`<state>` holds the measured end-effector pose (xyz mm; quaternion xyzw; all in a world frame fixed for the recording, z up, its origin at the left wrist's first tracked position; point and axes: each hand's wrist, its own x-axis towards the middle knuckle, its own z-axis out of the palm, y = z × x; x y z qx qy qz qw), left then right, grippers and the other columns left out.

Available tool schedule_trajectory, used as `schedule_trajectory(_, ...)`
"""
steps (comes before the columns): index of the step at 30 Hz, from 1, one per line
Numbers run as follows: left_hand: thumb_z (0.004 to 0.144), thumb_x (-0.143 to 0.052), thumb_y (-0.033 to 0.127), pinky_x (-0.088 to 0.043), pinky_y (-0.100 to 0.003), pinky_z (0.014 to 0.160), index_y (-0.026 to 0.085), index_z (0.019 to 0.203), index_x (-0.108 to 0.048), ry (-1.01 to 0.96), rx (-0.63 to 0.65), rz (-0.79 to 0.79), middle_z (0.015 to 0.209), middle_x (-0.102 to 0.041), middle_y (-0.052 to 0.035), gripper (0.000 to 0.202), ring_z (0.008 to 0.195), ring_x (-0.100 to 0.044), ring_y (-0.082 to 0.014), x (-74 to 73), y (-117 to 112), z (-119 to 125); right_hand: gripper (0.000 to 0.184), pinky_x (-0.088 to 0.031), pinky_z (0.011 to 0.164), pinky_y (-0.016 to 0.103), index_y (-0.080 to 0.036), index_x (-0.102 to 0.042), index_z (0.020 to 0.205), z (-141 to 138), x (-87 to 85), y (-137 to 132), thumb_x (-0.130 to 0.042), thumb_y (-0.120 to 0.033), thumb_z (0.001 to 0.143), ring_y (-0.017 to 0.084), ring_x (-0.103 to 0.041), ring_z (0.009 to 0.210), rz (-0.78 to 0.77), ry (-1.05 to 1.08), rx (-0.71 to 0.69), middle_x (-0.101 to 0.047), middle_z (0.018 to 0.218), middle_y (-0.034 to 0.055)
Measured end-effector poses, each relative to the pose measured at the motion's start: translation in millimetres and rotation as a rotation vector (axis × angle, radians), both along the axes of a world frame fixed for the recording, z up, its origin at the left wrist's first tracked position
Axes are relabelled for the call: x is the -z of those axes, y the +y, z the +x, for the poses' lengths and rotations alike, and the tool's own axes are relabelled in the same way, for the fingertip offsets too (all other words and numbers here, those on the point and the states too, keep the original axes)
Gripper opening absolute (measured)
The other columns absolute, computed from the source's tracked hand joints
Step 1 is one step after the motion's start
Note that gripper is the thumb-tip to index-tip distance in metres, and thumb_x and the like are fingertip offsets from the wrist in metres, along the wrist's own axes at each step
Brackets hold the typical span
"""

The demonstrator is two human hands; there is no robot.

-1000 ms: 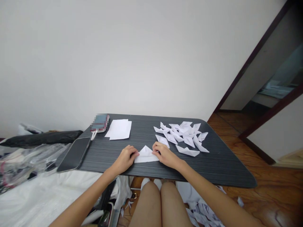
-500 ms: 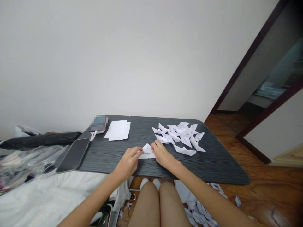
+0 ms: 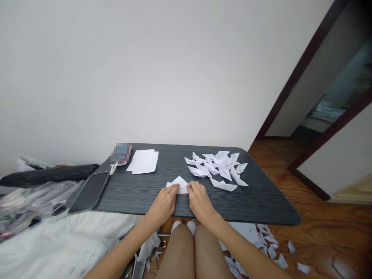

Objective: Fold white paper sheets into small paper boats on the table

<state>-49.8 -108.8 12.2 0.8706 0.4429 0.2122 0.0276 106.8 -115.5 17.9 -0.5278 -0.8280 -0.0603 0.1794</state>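
Against a white wall [image 3: 145, 69] stood a dark table [image 3: 261, 205], one person [image 3: 183, 252] seated at it.
From where I stood: heap of paper boats [image 3: 223, 170] lay on the right side, dark flat device [image 3: 89, 192] at the left edge, loose white sheets [image 3: 145, 161] toward the back left. Left hand [image 3: 163, 202] pinched the left part of a folded paper [image 3: 182, 188], one tip poking out past the fingers; right hand [image 3: 200, 200] pinched its right end. Paper sat near the front edge, peak toward the wall, apart from the heap.
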Motion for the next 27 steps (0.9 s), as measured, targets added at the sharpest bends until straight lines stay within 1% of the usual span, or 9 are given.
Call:
schedule_trajectory(4, 0.082, -0.03, 0.009, -0.033, -0.042, 0.089, 0.016, 0.108, -0.048, 0.04, -0.094, 0.025, 0.117, -0.052, -0.0093, 0.032, 0.1, -0.053, -0.0189, -2.4, -4.9, -6.4, 0.032, -0.035, 0.072, 0.035, -0.007, -0.052, 0.099, 9.3, 0.1, -2.2, -0.041, 0.0, 0.07, 0.024, -0.043, 0.085, -0.036, 0.068, 0.006, -0.051, 0.09, 0.0147)
schedule_trajectory(9, 0.083, -0.032, 0.014, -0.024, -0.044, 0.093, 0.017, 0.104, -0.053, 0.051, -0.18, 0.081, 0.113, -0.056, -0.01, 0.03, 0.094, -0.057, -0.0196, -7.5, -9.6, -16.4, 0.021, -0.035, 0.073, 0.033, -0.012, -0.055, 0.083, 13.8, -3.8, -0.5, -0.041, -0.002, 0.071, 0.022, -0.044, 0.085, -0.058, 0.104, -0.009, -0.05, 0.088, 0.0117)
schedule_trajectory(12, 0.083, -0.034, 0.017, -0.023, -0.044, 0.092, 0.016, 0.09, -0.06, 0.06, -0.19, 0.089, 0.103, -0.061, -0.01, 0.027, 0.082, -0.06, -0.0195, -15.2, -4.1, -15.6, 0.01, -0.034, 0.073, 0.034, -0.013, -0.053, 0.078, 13.6, -4.4, 5.8, -0.044, -0.014, 0.078, 0.022, -0.044, 0.084, -0.037, 0.105, -0.001, -0.05, 0.085, 0.0109)
schedule_trajectory(15, 0.082, -0.037, 0.025, -0.027, -0.045, 0.084, 0.014, 0.069, -0.06, 0.096, -0.229, 0.062, 0.083, -0.064, -0.0097, 0.029, 0.07, -0.058, -0.0201, -22.4, 9.1, -7.3, 0.016, -0.033, 0.07, 0.036, -0.014, -0.051, 0.078, 10.4, -2.4, 16.4, -0.046, -0.029, 0.08, 0.023, -0.045, 0.082, -0.019, 0.12, 0.067, -0.05, 0.082, 0.0109)
schedule_trajectory(17, 0.079, -0.044, 0.028, -0.029, -0.044, 0.078, 0.014, 0.071, -0.058, 0.113, -0.236, 0.032, 0.079, -0.061, -0.0087, 0.022, 0.077, -0.055, -0.0228, -23.3, 18.9, -0.7, 0.018, -0.033, 0.07, 0.036, -0.014, -0.05, 0.078, 7.5, 0.4, 23.4, -0.047, -0.032, 0.079, 0.023, -0.045, 0.083, -0.029, 0.161, 0.117, -0.05, 0.083, 0.0103)
schedule_trajectory(19, 0.077, -0.047, 0.027, -0.03, -0.041, 0.074, 0.016, 0.085, -0.057, 0.105, -0.229, -0.019, 0.087, -0.057, -0.0081, 0.017, 0.086, -0.05, -0.024, -20.4, 26.6, 4.1, 0.02, -0.032, 0.071, 0.036, -0.016, -0.05, 0.086, 5.3, 4.1, 28.5, -0.05, -0.034, 0.077, 0.023, -0.044, 0.087, -0.052, 0.227, 0.136, -0.05, 0.088, 0.0096)
schedule_trajectory(22, 0.077, -0.046, 0.024, -0.03, -0.038, 0.071, 0.019, 0.1, -0.051, 0.081, -0.206, -0.111, 0.096, -0.052, -0.0073, 0.024, 0.092, -0.045, -0.0236, -14.0, 31.3, 6.3, 0.026, -0.03, 0.072, 0.037, -0.019, -0.05, 0.093, 3.8, 8.4, 32.5, -0.056, -0.034, 0.072, 0.025, -0.042, 0.093, -0.154, 0.336, 0.147, -0.049, 0.096, 0.0085)
schedule_trajectory(25, 0.078, -0.044, 0.022, -0.029, -0.035, 0.07, 0.018, 0.094, -0.052, 0.014, -0.191, -0.155, 0.094, -0.052, -0.0054, 0.018, 0.091, -0.045, -0.0213, -13.5, 27.7, 4.2, 0.02, -0.029, 0.071, 0.035, -0.018, -0.052, 0.086, 3.6, 6.2, 31.8, -0.058, -0.029, 0.07, 0.024, -0.041, 0.092, -0.242, 0.414, 0.155, -0.049, 0.093, 0.0073)
schedule_trajectory(27, 0.08, -0.042, 0.02, -0.027, -0.033, 0.071, 0.017, 0.086, -0.052, -0.038, -0.17, -0.123, 0.09, -0.053, -0.0038, 0.013, 0.088, -0.045, -0.0187, -17.3, 22.3, 1.4, 0.009, -0.028, 0.071, 0.033, -0.019, -0.052, 0.08, 4.4, 0.8, 27.6, -0.054, -0.023, 0.073, 0.021, -0.043, 0.09, -0.219, 0.426, 0.08, -0.051, 0.089, 0.0047)
